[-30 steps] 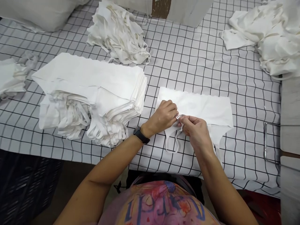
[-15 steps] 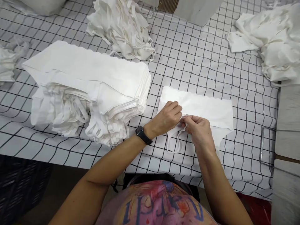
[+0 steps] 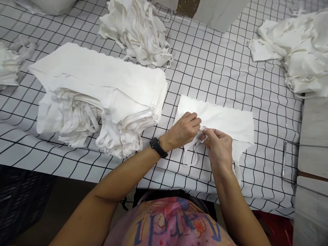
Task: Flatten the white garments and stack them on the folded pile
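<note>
A white strappy top [image 3: 225,119] lies flat on the checked cloth, its scalloped edge toward the far side and its thin straps [image 3: 190,160] toward me. Over its near edge, my left hand [image 3: 185,128] is closed in a pinch on the white fabric by the strap. My right hand [image 3: 219,145] pinches the same spot from the other side, with a small pale bit showing at its thumb and fingertip. The fingertips of both hands are almost touching. To the left lies a thick stack of similar white tops [image 3: 102,75], straps hanging off its near side.
A loose heap of white garments [image 3: 138,30] lies behind the stack, another heap [image 3: 302,51] at the far right. More white fabric [image 3: 9,63] is at the left edge. Whitish boards [image 3: 314,136] with a metal wire handle [image 3: 284,160] border the right side of the checked cloth [image 3: 212,75].
The two hands stay at the strap, their fingertips slightly further apart, so a small pale bit shows between them. The whole view has shifted a little.
</note>
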`<state>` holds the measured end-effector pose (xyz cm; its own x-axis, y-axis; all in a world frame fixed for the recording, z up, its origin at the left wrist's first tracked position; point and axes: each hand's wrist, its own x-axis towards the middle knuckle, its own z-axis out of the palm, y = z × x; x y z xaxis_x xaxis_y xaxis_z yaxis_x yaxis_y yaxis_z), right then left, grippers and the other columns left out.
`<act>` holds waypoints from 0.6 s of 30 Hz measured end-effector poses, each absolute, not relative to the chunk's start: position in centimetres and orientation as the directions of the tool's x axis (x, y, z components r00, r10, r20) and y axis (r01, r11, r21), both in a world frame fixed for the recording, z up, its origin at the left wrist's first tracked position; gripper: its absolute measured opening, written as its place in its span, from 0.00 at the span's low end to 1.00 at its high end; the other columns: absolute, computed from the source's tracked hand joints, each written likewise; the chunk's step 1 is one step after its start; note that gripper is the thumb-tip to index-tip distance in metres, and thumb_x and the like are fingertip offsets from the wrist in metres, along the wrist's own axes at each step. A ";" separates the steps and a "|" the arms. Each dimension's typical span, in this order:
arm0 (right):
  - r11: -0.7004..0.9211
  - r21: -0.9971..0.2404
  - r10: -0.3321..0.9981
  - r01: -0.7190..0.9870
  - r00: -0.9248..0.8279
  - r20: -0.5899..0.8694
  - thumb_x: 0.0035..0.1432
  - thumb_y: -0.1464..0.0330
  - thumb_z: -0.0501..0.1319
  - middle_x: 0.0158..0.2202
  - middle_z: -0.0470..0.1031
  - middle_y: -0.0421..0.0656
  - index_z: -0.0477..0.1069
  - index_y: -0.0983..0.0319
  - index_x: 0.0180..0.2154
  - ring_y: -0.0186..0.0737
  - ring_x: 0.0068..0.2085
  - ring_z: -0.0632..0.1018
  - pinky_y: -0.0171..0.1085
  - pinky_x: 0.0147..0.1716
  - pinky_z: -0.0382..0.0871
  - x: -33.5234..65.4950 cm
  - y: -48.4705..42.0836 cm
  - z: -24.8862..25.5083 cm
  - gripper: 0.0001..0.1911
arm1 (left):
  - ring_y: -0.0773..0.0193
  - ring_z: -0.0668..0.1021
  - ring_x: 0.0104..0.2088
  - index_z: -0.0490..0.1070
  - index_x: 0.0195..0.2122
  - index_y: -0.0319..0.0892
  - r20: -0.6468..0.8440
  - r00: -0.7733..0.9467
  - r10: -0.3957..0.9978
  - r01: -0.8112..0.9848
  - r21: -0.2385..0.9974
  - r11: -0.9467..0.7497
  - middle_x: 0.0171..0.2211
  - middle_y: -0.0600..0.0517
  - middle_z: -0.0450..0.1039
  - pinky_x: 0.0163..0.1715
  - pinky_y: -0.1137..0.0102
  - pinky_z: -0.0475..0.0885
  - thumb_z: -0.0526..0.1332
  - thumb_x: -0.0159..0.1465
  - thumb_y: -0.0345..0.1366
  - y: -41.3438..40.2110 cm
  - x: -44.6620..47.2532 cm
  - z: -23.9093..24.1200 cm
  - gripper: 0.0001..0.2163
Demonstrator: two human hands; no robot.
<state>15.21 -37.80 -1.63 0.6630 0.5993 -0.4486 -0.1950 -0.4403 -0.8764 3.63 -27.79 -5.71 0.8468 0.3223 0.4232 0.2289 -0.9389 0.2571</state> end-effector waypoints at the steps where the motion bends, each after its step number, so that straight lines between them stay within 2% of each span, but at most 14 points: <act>1: -0.432 -0.872 0.604 -0.229 0.644 -0.468 0.51 0.65 0.71 0.20 0.66 0.37 0.72 0.63 0.21 0.27 0.21 0.54 0.34 0.20 0.46 15.2 -37.9 -1.6 0.13 | 0.60 0.71 0.37 0.70 0.26 0.39 0.422 0.846 0.326 0.231 0.261 -0.937 0.30 0.49 0.71 0.40 0.64 0.66 0.53 0.69 0.20 -27.8 3.6 -5.7 0.15; 4: -0.444 -0.841 0.648 -0.308 0.538 -0.539 0.51 0.62 0.72 0.25 0.73 0.40 0.76 0.64 0.26 0.25 0.20 0.52 0.34 0.18 0.44 14.9 -38.5 -1.3 0.13 | 0.59 0.71 0.38 0.70 0.26 0.39 0.411 0.846 0.339 0.243 0.270 -0.932 0.30 0.49 0.72 0.39 0.64 0.66 0.54 0.69 0.22 -27.6 3.5 -5.7 0.15; 6: -0.477 -0.826 0.689 -0.302 0.454 -0.564 0.53 0.59 0.72 0.24 0.72 0.39 0.78 0.64 0.29 0.24 0.19 0.51 0.34 0.18 0.42 14.4 -39.3 -1.1 0.14 | 0.59 0.71 0.38 0.71 0.27 0.39 0.408 0.840 0.357 0.261 0.273 -0.926 0.32 0.48 0.73 0.40 0.63 0.66 0.54 0.69 0.23 -27.4 3.5 -5.8 0.14; 9: -0.531 -0.838 0.763 -0.123 0.360 -0.537 0.59 0.55 0.68 0.19 0.66 0.36 0.79 0.64 0.32 0.27 0.19 0.56 0.33 0.17 0.49 13.2 -41.4 -0.8 0.18 | 0.58 0.72 0.38 0.73 0.29 0.39 0.419 0.830 0.368 0.280 0.257 -0.925 0.34 0.48 0.75 0.41 0.62 0.66 0.53 0.70 0.24 -27.2 3.4 -5.9 0.14; 12: -0.473 -0.847 0.853 0.242 0.365 -0.373 0.64 0.55 0.64 0.20 0.70 0.38 0.81 0.62 0.39 0.34 0.22 0.68 0.34 0.22 0.63 12.4 -44.1 -0.6 0.17 | 0.58 0.73 0.40 0.74 0.33 0.38 0.414 0.834 0.365 0.280 0.253 -0.926 0.36 0.48 0.76 0.42 0.62 0.66 0.54 0.70 0.24 -27.3 3.2 -5.9 0.12; 15: -0.330 -0.784 0.911 0.525 0.395 -0.119 0.68 0.58 0.61 0.28 0.78 0.41 0.80 0.60 0.40 0.37 0.26 0.75 0.36 0.27 0.72 13.4 -46.2 -0.5 0.15 | 0.59 0.74 0.41 0.75 0.39 0.38 0.353 0.852 0.386 0.292 0.290 -0.911 0.39 0.48 0.77 0.42 0.63 0.68 0.54 0.69 0.23 -27.6 2.8 -5.2 0.10; 17: -0.283 -0.703 0.898 0.652 0.438 0.045 0.71 0.59 0.57 0.40 0.83 0.46 0.80 0.60 0.44 0.41 0.35 0.81 0.39 0.34 0.77 15.4 -47.1 -0.9 0.16 | 0.58 0.75 0.43 0.76 0.42 0.37 0.297 0.861 0.413 0.325 0.303 -0.896 0.42 0.47 0.78 0.43 0.64 0.69 0.53 0.68 0.21 -28.0 2.5 -4.5 0.12; 18: -0.284 -0.644 0.886 0.710 0.451 0.107 0.72 0.58 0.55 0.49 0.82 0.49 0.79 0.60 0.50 0.44 0.44 0.82 0.41 0.42 0.79 16.6 -47.3 -1.2 0.18 | 0.57 0.75 0.46 0.76 0.43 0.37 0.274 0.864 0.422 0.340 0.301 -0.891 0.45 0.47 0.78 0.45 0.63 0.71 0.53 0.69 0.22 -28.2 2.2 -4.2 0.12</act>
